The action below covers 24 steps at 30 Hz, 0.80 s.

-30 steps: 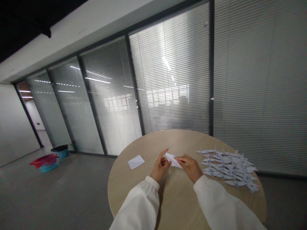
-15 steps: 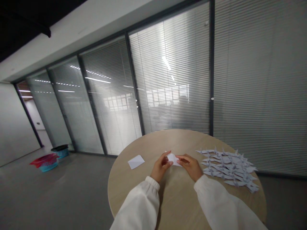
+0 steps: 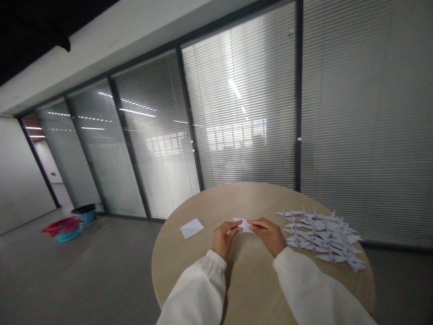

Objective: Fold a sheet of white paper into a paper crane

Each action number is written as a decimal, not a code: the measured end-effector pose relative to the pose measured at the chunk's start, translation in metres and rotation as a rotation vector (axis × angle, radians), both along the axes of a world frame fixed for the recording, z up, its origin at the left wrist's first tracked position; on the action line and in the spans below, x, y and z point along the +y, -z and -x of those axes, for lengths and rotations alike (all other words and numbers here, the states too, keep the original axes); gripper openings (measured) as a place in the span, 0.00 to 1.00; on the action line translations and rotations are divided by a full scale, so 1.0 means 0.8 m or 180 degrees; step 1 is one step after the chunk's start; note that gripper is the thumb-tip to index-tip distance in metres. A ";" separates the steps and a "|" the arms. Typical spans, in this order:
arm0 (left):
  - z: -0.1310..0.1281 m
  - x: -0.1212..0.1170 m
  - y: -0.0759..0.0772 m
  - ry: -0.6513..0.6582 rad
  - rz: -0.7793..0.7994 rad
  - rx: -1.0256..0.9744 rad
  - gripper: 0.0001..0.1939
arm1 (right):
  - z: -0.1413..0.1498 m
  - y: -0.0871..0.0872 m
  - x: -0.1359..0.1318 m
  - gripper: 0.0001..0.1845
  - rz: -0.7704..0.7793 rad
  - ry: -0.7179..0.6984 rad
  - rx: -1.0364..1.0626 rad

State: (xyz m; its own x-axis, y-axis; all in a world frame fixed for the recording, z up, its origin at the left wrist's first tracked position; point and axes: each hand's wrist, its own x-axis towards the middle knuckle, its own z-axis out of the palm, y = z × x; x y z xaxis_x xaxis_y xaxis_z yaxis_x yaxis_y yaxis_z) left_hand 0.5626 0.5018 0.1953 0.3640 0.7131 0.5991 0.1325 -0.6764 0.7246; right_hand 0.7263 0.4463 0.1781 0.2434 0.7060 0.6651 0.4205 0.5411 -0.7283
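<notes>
Between my two hands is a small piece of folded white paper [image 3: 246, 225], held just above the table. My left hand [image 3: 226, 237] pinches its left side between thumb and fingers. On the other side, my right hand [image 3: 269, 234] grips the right edge in the same way. The fingertips cover parts of the folds. A flat stack of white paper [image 3: 191, 229] lies to the left of my hands. To the right, several folded paper cranes [image 3: 320, 237] are set out close together in rows.
The round wooden table [image 3: 257, 289] stands in front of glass partitions with blinds [image 3: 243, 104]. On the floor at the left are a blue bin with a red liner [image 3: 66, 229] and another blue bin with a black liner [image 3: 86, 213].
My left hand has shifted its hold, its fingers now pressed together on the paper's left side. The paper shows a lower, flatter outline. My right hand has barely moved.
</notes>
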 end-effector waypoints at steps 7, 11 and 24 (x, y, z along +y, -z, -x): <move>0.001 -0.001 -0.001 -0.0019 -0.0193 0.0108 0.10 | 0.003 -0.005 -0.005 0.11 -0.0086 0.0097 -0.0050; 0.001 0.000 -0.002 -0.0287 -0.0499 0.0091 0.10 | 0.002 -0.003 -0.004 0.12 -0.0166 0.0205 -0.0179; -0.003 0.000 0.003 -0.0242 -0.0920 0.0189 0.08 | 0.008 -0.005 -0.007 0.11 -0.0180 0.0422 -0.0480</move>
